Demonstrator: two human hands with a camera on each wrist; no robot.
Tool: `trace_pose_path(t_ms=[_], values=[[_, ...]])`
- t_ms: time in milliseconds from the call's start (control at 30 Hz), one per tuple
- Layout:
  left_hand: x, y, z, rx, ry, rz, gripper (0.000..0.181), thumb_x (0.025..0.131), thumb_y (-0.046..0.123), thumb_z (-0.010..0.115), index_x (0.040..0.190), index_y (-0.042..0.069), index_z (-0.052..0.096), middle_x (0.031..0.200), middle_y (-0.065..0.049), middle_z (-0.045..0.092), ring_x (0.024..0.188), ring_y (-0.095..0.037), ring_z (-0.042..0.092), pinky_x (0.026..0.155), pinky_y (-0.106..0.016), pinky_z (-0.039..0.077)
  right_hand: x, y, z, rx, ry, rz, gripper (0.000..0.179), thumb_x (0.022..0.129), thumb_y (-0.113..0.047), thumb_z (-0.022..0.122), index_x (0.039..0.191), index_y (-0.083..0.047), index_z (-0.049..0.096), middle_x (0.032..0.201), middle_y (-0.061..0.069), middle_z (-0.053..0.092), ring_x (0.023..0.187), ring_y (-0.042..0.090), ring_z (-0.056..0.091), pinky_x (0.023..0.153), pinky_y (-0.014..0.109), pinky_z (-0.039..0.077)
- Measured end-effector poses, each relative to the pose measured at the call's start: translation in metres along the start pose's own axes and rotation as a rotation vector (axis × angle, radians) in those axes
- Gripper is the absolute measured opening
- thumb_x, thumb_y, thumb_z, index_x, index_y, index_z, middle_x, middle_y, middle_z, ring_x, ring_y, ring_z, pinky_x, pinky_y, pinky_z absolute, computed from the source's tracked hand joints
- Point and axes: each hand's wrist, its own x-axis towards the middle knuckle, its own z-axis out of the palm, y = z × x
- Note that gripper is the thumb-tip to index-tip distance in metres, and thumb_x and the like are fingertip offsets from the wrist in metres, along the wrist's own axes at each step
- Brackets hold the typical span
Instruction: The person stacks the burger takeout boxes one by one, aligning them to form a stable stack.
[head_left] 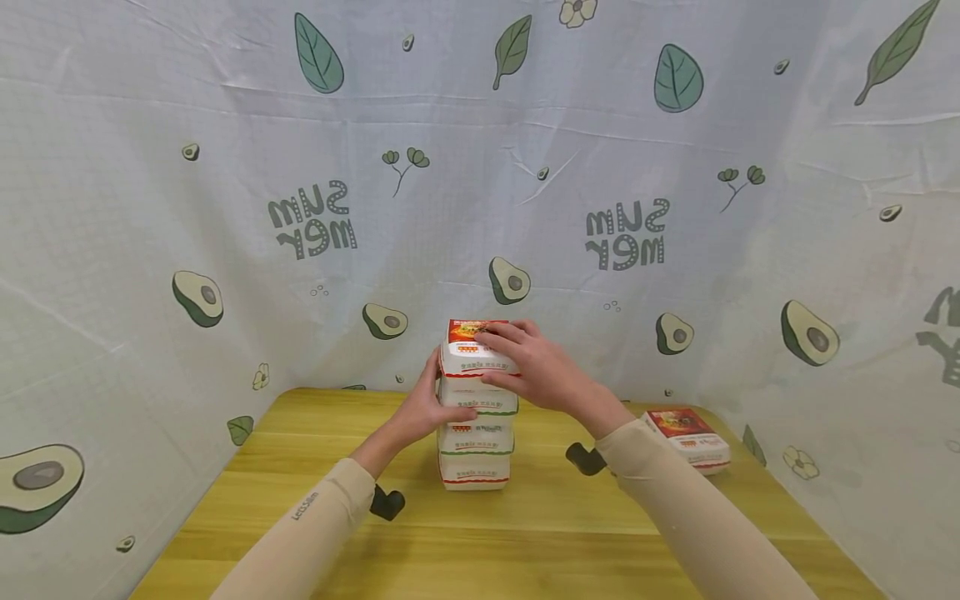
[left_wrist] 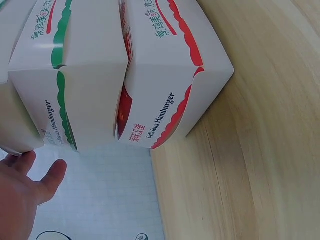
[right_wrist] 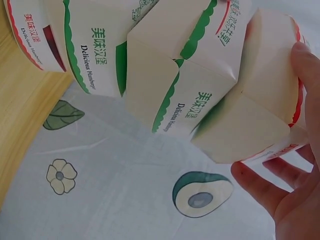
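Observation:
Several white paper hamburger boxes form a stack, with red or green scalloped trim. The top hamburger box (head_left: 468, 360) has a red burger picture on its lid. My right hand (head_left: 540, 371) holds this top box, thumb at the front and fingers over the lid and far side; the right wrist view shows fingers on opposite sides of the box (right_wrist: 260, 80). On the stack's left side, my left hand (head_left: 420, 408) lies against it, thumb across the front by the second box (head_left: 480, 398). In the left wrist view, its fingertips touch a box low at the left edge. The bottom box (head_left: 474, 473) stands on the table.
Another hamburger box (head_left: 688, 442) with a red lid sits on the wooden table (head_left: 562, 533) at the right, by my right forearm. Behind the stack hangs a white curtain (head_left: 450, 108) printed with avocados and leaves. Black wrist camera parts (head_left: 585, 458) stick out by both wrists.

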Motion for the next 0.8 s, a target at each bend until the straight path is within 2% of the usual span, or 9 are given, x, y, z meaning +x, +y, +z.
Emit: trace_pose_path(t_ms=[200,333,400,500,567,633,733,800], values=[[0.0,0.001,0.0,-0.018,-0.008,0.012,0.108,0.082,0.014,0.084,0.156,0.04,0.009,0.143,-0.003,0.046,0.119,-0.024,0.06,0.098,-0.045,0.052,-0.001,-0.001,0.001,-0.021,0.008,-0.004,0.061,0.092,-0.044,0.072,0.146,-0.021,0.054,0.15,0.003,0.05,0.124,0.025,0.045,0.085,0.041,0.055],[0.0,0.006,0.0,-0.011,0.026,0.018,0.109,0.085,0.017,0.082,0.159,0.037,0.004,0.148,-0.003,0.04,0.124,-0.025,0.056,0.104,-0.048,0.047,-0.001,-0.001,0.002,-0.025,0.003,0.003,0.062,0.092,-0.045,0.071,0.147,-0.022,0.053,0.151,0.003,0.05,0.125,0.024,0.044,0.085,0.041,0.056],[0.001,0.008,0.0,0.005,0.061,0.016,0.109,0.086,0.022,0.08,0.161,0.032,0.002,0.153,-0.003,0.035,0.131,-0.025,0.049,0.11,-0.051,0.04,-0.001,-0.001,0.002,-0.024,-0.004,0.01,0.062,0.092,-0.045,0.071,0.147,-0.023,0.052,0.151,0.002,0.049,0.125,0.024,0.044,0.085,0.041,0.055],[0.002,0.01,-0.001,0.041,0.111,0.014,0.109,0.087,0.03,0.079,0.162,0.027,-0.001,0.162,-0.003,0.024,0.145,-0.026,0.032,0.118,-0.058,0.027,-0.001,-0.002,0.001,-0.025,-0.011,0.021,0.062,0.092,-0.046,0.071,0.148,-0.025,0.052,0.152,0.001,0.048,0.126,0.024,0.044,0.085,0.041,0.055],[0.003,0.011,-0.001,0.059,0.137,0.014,0.109,0.088,0.033,0.077,0.162,0.025,-0.002,0.166,-0.005,0.018,0.151,-0.027,0.021,0.119,-0.062,0.019,-0.001,-0.002,0.001,-0.029,-0.017,0.028,0.062,0.092,-0.046,0.07,0.148,-0.025,0.052,0.152,0.001,0.048,0.126,0.024,0.043,0.085,0.041,0.056],[0.004,0.013,-0.002,0.06,0.147,0.022,0.108,0.089,0.034,0.076,0.162,0.026,-0.003,0.167,-0.006,0.014,0.153,-0.028,0.014,0.119,-0.065,0.015,-0.001,-0.002,0.001,-0.033,-0.019,0.033,0.062,0.092,-0.046,0.07,0.148,-0.026,0.052,0.152,0.001,0.048,0.127,0.024,0.044,0.085,0.042,0.056],[0.006,0.015,-0.001,0.035,0.143,0.029,0.104,0.091,0.035,0.072,0.162,0.028,-0.003,0.168,-0.005,0.012,0.153,-0.027,0.016,0.119,-0.062,0.02,0.0,-0.003,0.001,-0.034,-0.021,0.036,0.062,0.092,-0.047,0.07,0.147,-0.025,0.052,0.152,0.001,0.048,0.127,0.024,0.044,0.086,0.042,0.056],[0.008,0.017,-0.001,0.008,0.135,0.035,0.101,0.092,0.035,0.07,0.162,0.029,-0.003,0.167,-0.003,0.014,0.149,-0.028,0.025,0.117,-0.058,0.029,0.0,-0.003,0.001,-0.035,-0.022,0.038,0.062,0.092,-0.048,0.07,0.148,-0.025,0.052,0.152,0.001,0.048,0.127,0.024,0.043,0.087,0.042,0.055]])
